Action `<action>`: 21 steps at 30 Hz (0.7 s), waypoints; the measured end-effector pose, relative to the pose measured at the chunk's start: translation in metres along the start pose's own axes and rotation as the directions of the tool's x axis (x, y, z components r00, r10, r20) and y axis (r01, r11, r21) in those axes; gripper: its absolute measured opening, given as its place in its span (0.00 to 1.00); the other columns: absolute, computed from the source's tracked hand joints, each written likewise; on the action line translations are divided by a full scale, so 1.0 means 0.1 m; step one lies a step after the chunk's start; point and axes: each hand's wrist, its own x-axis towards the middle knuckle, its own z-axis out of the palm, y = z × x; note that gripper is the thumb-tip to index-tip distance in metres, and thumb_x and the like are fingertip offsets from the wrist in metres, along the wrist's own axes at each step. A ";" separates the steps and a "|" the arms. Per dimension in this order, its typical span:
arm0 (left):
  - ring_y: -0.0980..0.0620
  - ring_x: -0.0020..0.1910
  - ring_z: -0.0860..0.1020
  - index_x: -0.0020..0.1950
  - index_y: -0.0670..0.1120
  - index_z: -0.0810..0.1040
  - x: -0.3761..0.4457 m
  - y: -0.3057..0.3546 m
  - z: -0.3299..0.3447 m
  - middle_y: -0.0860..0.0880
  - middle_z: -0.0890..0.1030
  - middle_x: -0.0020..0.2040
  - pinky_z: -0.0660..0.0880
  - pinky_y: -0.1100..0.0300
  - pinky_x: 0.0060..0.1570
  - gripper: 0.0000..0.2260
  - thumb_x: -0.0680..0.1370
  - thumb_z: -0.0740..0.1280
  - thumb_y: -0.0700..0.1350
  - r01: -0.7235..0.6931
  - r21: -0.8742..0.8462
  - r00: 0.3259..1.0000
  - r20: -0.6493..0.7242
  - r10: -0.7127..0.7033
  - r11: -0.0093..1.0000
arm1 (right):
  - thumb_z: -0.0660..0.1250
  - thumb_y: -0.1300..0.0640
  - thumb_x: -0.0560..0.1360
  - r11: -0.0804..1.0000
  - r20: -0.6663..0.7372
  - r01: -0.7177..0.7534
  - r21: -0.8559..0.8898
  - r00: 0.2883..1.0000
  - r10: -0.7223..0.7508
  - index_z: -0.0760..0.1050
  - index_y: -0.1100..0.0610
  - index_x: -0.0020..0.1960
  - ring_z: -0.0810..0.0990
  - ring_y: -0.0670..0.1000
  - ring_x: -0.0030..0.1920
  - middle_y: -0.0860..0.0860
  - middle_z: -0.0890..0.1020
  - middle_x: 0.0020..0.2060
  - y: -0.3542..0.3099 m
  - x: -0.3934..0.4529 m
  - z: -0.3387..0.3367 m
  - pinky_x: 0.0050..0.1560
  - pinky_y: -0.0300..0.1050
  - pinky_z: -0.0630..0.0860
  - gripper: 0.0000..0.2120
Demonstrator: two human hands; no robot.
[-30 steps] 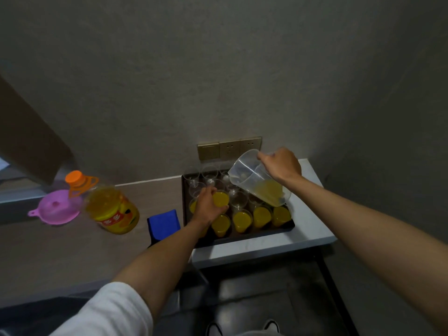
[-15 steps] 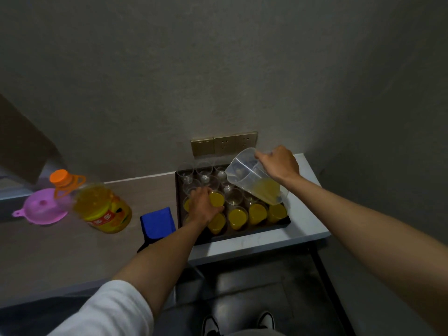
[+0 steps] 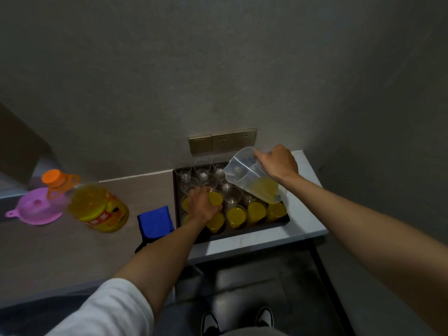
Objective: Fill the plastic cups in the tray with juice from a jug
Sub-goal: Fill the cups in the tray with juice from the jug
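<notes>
Plastic cups (image 3: 232, 198) stand in rows inside a dark tray (image 3: 252, 230), which lies on a pale table (image 3: 308, 224) against the wall. Several parts are hard to see: the left hand (image 3: 202, 206) covers the cups on the left side of the tray, the jug (image 3: 254, 177) hides some cups on the right, and the clear cups at the back are faint against the dark tray, so I cannot count them surely. The cups in the near rows hold yellow juice; those in the far rows look clear and without juice.

The left hand grips a filled cup (image 3: 215, 198) in the second row, the fingers curled around its side. The right hand (image 3: 278, 162) holds the jug by its handle, the fingers closed around it; the handle itself is hidden under the hand. The jug is clear, tilted with its open mouth toward the left, above the right part of the tray, with some juice collected in its lower corner.

On the brown counter (image 3: 48, 251) to the left lie a blue cloth (image 3: 154, 221) just beside the tray, a big yellow bottle (image 3: 99, 209) with an orange cap, blurred, and a pink funnel (image 3: 36, 210).
</notes>
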 end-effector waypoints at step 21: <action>0.44 0.67 0.66 0.62 0.54 0.72 0.07 0.02 0.04 0.50 0.76 0.63 0.62 0.47 0.63 0.27 0.67 0.77 0.58 0.036 0.080 0.999 -0.007 -0.036 0.996 | 0.67 0.41 0.78 1.000 -0.002 -0.016 -0.017 1.000 0.016 0.74 0.54 0.33 0.73 0.49 0.30 0.49 0.75 0.28 0.03 0.05 0.06 0.34 0.43 0.66 0.21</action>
